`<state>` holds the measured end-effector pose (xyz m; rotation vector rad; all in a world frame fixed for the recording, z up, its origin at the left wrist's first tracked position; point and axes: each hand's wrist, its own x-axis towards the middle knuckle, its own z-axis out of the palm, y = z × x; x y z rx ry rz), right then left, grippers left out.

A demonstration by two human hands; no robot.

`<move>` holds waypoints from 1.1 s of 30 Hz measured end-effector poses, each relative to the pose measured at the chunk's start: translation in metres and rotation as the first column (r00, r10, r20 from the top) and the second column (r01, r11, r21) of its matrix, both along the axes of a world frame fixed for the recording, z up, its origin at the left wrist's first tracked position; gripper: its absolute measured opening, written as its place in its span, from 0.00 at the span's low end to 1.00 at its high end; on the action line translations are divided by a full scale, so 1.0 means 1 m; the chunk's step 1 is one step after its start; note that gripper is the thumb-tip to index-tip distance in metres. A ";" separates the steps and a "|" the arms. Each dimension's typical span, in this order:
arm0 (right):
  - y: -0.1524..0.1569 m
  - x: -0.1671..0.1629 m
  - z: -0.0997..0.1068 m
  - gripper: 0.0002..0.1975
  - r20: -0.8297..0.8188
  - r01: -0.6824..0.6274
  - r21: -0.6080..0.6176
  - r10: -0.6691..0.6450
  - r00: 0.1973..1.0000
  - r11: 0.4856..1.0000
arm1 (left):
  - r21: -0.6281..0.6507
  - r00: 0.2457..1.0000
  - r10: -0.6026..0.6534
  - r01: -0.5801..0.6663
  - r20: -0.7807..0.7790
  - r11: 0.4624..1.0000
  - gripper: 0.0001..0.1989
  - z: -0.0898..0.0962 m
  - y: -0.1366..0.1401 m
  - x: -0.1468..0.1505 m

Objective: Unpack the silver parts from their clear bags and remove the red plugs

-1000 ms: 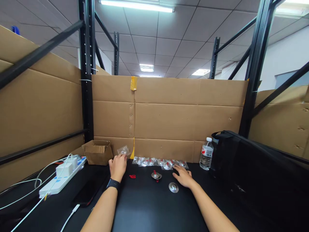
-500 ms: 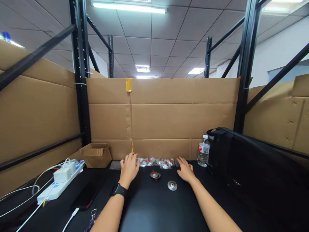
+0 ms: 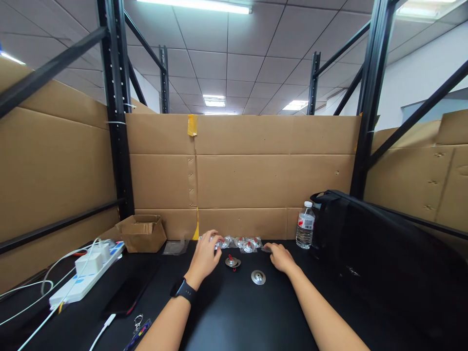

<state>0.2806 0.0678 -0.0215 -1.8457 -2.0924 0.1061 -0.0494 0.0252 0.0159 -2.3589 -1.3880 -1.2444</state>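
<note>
My left hand (image 3: pixel 204 254), wearing a dark watch (image 3: pixel 183 290), is at the left end of a row of clear plastic packets (image 3: pixel 248 244) holding shiny metal pieces. Its fingers are apart and bent over the nearest packet. At the row's right end, my right hand (image 3: pixel 281 257) has its fingers closed at the edge of a small clear plastic bag (image 3: pixel 266 249); the thumb is mostly hidden. Between the hands lie two stacked domed metal discs (image 3: pixel 233 262) with red cord loops, resembling finger cymbals. Closer to me, a single metal disc (image 3: pixel 258 277) lies flat.
A flat plastic bag (image 3: pixel 175 247) and a cardboard box (image 3: pixel 142 234) are at back left. Further left are a power strip (image 3: pixel 82 282), cables and a phone (image 3: pixel 129 292). A water bottle (image 3: pixel 305 225) and large black bag (image 3: pixel 380 258) stand right. Cardboard walls surround the table.
My left hand has shifted right, leaving the flat plastic bag more visible. My right hand has lowered slightly at the row's right end. The view has turned a little; the discs remain in place.
</note>
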 end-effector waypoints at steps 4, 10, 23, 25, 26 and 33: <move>-0.010 -0.017 0.008 0.22 -0.315 -0.186 0.162 0.230 0.921 0.969 | -0.082 0.971 -0.221 0.228 0.088 0.970 0.14 -0.001 -0.005 0.015; -0.044 -0.064 0.028 0.16 -0.571 -0.367 0.328 0.492 0.657 0.871 | -0.150 0.908 -0.379 0.405 0.177 0.902 0.19 -0.001 -0.019 0.040; -0.050 -0.084 0.019 0.21 -0.670 -0.406 0.281 0.480 0.566 0.870 | -0.378 0.770 -0.415 0.612 0.484 0.695 0.15 -0.009 -0.009 0.035; -0.049 -0.081 0.020 0.21 -0.625 -0.366 0.305 0.475 0.620 0.879 | -0.401 0.752 -0.423 0.639 0.505 0.657 0.22 -0.015 -0.006 0.034; -0.050 -0.080 0.022 0.21 -0.602 -0.362 0.314 0.479 0.638 0.878 | -0.407 0.754 -0.422 0.638 0.504 0.654 0.27 -0.018 -0.005 0.035; -0.063 -0.081 0.034 0.21 -0.515 -0.434 0.339 0.551 0.657 0.835 | -0.289 0.819 -0.361 0.513 0.446 0.808 0.18 -0.023 -0.009 0.049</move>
